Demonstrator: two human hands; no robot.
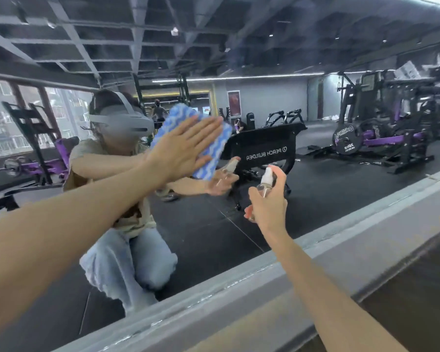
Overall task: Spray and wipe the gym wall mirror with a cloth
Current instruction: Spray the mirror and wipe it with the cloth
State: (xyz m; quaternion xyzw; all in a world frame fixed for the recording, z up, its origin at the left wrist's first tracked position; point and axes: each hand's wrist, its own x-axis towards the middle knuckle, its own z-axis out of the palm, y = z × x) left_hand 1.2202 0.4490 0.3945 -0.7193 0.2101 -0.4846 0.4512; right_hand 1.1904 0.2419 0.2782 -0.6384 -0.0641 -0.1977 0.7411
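Note:
The gym wall mirror [328,199] fills most of the head view and reflects the room. My left hand [186,148] lies flat, fingers straight, and presses a blue and white wavy-patterned cloth [214,151] against the glass at the centre. Lower and to the right, my right hand [267,201] grips a small clear spray bottle [266,181] with a white nozzle, held upright just in front of the mirror. Part of the cloth is hidden under my left hand.
A grey ledge [264,295] runs along the mirror's lower edge, sloping up to the right. Reflected in the glass are a kneeling person wearing a headset [122,123], a black bench [264,148] and purple weight machines [381,138].

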